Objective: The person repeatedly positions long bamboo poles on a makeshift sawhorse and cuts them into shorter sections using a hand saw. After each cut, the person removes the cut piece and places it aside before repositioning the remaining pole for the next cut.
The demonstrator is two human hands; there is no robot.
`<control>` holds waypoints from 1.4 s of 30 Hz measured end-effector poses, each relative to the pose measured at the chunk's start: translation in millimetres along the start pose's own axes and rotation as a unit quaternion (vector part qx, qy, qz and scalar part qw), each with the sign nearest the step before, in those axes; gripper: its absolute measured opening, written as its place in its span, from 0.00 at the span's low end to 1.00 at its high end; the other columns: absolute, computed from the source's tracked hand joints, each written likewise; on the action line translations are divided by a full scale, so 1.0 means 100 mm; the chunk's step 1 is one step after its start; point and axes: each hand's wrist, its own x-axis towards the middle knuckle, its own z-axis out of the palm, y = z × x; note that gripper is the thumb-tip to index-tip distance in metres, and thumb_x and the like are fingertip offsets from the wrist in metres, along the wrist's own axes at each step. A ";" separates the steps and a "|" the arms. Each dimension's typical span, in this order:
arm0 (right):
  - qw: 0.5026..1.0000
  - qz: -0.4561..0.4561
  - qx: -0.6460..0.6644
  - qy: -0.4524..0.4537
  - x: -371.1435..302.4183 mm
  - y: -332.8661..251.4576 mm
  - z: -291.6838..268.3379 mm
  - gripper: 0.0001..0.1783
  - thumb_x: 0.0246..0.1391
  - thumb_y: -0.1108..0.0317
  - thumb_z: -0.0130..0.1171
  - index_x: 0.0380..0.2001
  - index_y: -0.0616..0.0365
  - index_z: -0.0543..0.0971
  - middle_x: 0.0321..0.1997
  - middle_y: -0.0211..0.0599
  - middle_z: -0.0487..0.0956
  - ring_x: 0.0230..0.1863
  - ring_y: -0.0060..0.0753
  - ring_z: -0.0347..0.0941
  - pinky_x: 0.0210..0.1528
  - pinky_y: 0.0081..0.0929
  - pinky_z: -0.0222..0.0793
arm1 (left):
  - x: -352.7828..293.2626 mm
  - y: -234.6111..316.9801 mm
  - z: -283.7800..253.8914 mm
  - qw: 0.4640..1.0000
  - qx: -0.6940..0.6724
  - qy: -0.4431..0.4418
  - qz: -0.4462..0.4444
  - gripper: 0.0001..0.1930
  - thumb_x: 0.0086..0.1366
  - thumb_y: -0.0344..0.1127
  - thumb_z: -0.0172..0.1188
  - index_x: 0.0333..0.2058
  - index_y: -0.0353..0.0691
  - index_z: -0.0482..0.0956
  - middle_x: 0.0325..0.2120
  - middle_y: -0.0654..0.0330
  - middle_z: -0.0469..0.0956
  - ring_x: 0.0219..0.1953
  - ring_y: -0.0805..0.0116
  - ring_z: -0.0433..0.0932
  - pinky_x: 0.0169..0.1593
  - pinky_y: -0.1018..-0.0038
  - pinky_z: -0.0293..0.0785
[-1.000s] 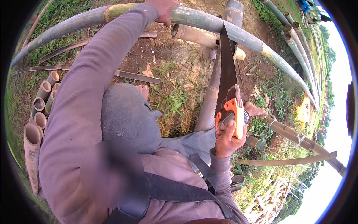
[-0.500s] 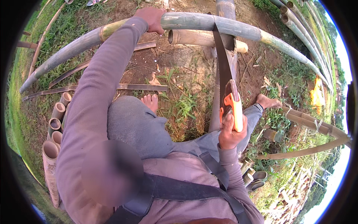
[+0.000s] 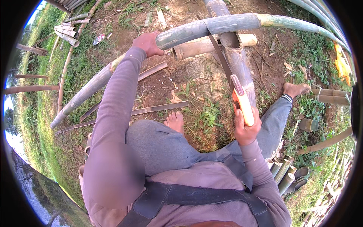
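A long greenish-grey bamboo pole (image 3: 234,23) runs across in front of me. My left hand (image 3: 148,43) is closed over it, left of the saw, with the arm stretched out. In my right hand (image 3: 247,126) is the orange handle of a handsaw (image 3: 245,107). Its dark blade slants up and away to the pole's near side, and the tip shows beyond it. The blade seems to sit in a cut in the pole, though the cut's depth is hidden. Beneath, the pole rests over a thick bamboo post (image 3: 242,70) and a shorter crosspiece (image 3: 196,48).
Bamboo strips (image 3: 160,107) lie on the soil near my bare foot (image 3: 174,122). Cut bamboo tubes (image 3: 286,181) stand by my right side, beside a pair of dark shoes (image 3: 301,174). More tubes (image 3: 68,33) are stacked at the far left. A yellow-orange piece (image 3: 341,66) lies at the right.
My view has turned, so the scene is shifted to the right and tilted. The left hand keeps its hold on the pole, and the right hand still grips the handsaw.
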 end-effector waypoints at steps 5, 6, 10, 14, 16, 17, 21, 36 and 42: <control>0.999 -0.026 0.021 0.038 0.21 0.32 0.30 0.12 0.59 0.75 0.70 0.43 0.65 0.79 0.30 0.44 0.84 0.30 0.39 0.85 0.34 0.33 0.79 | 0.11 0.07 0.04 1.000 -0.006 0.007 0.008 0.54 0.43 0.59 0.75 0.70 0.46 0.69 0.47 0.44 0.85 0.49 0.47 0.85 0.57 0.58 0.81; 0.998 -0.017 0.008 0.053 0.65 0.37 0.57 0.12 0.60 0.71 0.71 0.43 0.63 0.79 0.29 0.47 0.84 0.29 0.43 0.85 0.32 0.35 0.79 | 0.12 0.11 0.05 1.000 -0.011 0.009 0.016 0.55 0.42 0.59 0.76 0.70 0.46 0.69 0.46 0.43 0.85 0.49 0.46 0.85 0.58 0.58 0.81; 0.998 0.048 0.026 0.036 1.43 0.25 0.98 0.16 0.60 0.60 0.71 0.39 0.60 0.78 0.27 0.51 0.84 0.30 0.54 0.84 0.31 0.44 0.76 | 0.12 0.15 -0.07 1.000 0.020 0.005 -0.004 0.52 0.44 0.59 0.75 0.69 0.45 0.71 0.48 0.45 0.85 0.50 0.47 0.85 0.58 0.57 0.81; 0.996 0.042 0.080 0.023 0.29 0.31 0.37 0.12 0.56 0.73 0.72 0.40 0.63 0.78 0.29 0.46 0.83 0.30 0.48 0.85 0.32 0.39 0.78 | 0.08 0.06 0.02 1.000 0.009 0.009 -0.016 0.54 0.43 0.59 0.75 0.70 0.45 0.69 0.47 0.44 0.86 0.50 0.46 0.85 0.58 0.57 0.81; 0.998 0.047 0.030 -0.018 -0.33 0.28 -0.08 0.13 0.55 0.75 0.72 0.41 0.66 0.79 0.30 0.46 0.83 0.31 0.45 0.86 0.35 0.36 0.81 | 0.11 0.03 0.07 1.000 0.010 0.006 -0.009 0.54 0.42 0.59 0.75 0.69 0.45 0.70 0.47 0.43 0.86 0.49 0.45 0.85 0.57 0.56 0.81; 0.999 0.031 0.031 -0.011 -0.34 0.27 -0.08 0.13 0.55 0.76 0.71 0.41 0.66 0.79 0.30 0.46 0.83 0.31 0.45 0.85 0.34 0.36 0.80 | 0.12 0.04 0.04 1.000 0.010 0.009 -0.002 0.54 0.42 0.59 0.75 0.69 0.45 0.70 0.46 0.43 0.86 0.49 0.45 0.85 0.57 0.56 0.81; 0.999 0.003 0.039 0.028 0.34 0.41 0.42 0.11 0.56 0.72 0.71 0.36 0.61 0.78 0.30 0.51 0.82 0.29 0.57 0.82 0.30 0.45 0.78 | 0.19 0.07 0.14 0.999 0.013 0.033 0.011 0.53 0.40 0.60 0.76 0.66 0.45 0.73 0.45 0.44 0.86 0.48 0.45 0.86 0.56 0.56 0.81; 0.988 0.090 0.129 -0.010 0.60 0.08 0.42 0.19 0.62 0.61 0.69 0.48 0.62 0.78 0.33 0.48 0.85 0.32 0.49 0.86 0.33 0.40 0.78 | -0.14 0.28 0.25 0.998 -0.005 0.058 -0.007 0.48 0.42 0.55 0.77 0.64 0.44 0.74 0.46 0.44 0.86 0.49 0.43 0.85 0.55 0.54 0.79; 0.999 -0.031 0.025 -0.029 0.25 -0.20 -0.13 0.29 0.63 0.65 0.66 0.64 0.66 0.73 0.51 0.58 0.84 0.49 0.51 0.87 0.46 0.39 0.81 | -0.24 0.19 0.30 0.998 0.007 0.056 -0.028 0.49 0.44 0.56 0.76 0.66 0.46 0.72 0.45 0.45 0.85 0.49 0.44 0.85 0.55 0.54 0.80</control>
